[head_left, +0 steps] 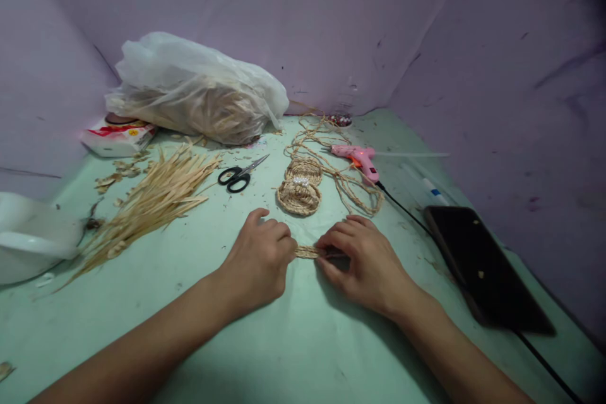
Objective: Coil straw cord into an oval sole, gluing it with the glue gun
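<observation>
**Asker:** What lies farthest left of your grip?

**Me:** A white bowl point(28, 240), well left of my left hand point(258, 262), at the edge of the table point(293, 341). Between the bowl and that hand a fan of straw point(151, 202) lies loose, a little beyond my knuckles.

**Asker:** And past the straw?

**Me:** A box point(118, 137) and a clear bag point(199, 91) stuffed with more straw. Both are well away from my grip, up against the wall.

**Asker:** Now the grip itself.

**Me:** My left hand is curled tight, its fingertips pinching the left end of a short braid point(307, 252). My right hand point(364, 262) pinches the other end, fingers bent down over it. The braid lies flat on the table between my two hands, and only a short piece shows. I cannot see how far it runs under my right fingers.

**Asker:** What is just beyond it?

**Me:** Scissors point(239, 177) lie beyond my left hand, their handles nearer to me than the blades. Two woven discs point(299, 186), touching each other, sit straight beyond the braid and near it. A loose cord point(350, 186) loops away from them, beyond my right hand.

**Asker:** And on the right?

**Me:** A pink glue gun point(357, 158) lies beside the cord, farther off. Its black cable point(402, 205) runs back past the right of my right hand. A dark tablet point(483, 271) lies flat to the right of that hand, apart from it.
</observation>
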Demonstrator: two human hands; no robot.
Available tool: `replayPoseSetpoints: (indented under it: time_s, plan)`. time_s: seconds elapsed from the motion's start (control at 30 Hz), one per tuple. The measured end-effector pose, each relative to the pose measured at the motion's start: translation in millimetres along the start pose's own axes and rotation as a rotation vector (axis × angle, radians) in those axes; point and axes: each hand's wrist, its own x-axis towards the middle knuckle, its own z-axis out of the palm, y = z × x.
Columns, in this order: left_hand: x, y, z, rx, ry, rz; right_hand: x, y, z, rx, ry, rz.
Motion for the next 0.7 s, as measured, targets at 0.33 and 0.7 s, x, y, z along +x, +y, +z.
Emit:
replayPoseSetpoints:
  time_s: [0.33,0.7]
  plan:
    - [1,0,-1.9,-0.05,-0.088,-0.091,2,-4,17,0.014,0.076,-0.068]
    - [-4,-23,-32.9,-0.314,-0.067,-0.12,-1,-11,19,-0.003,0.075,-0.005]
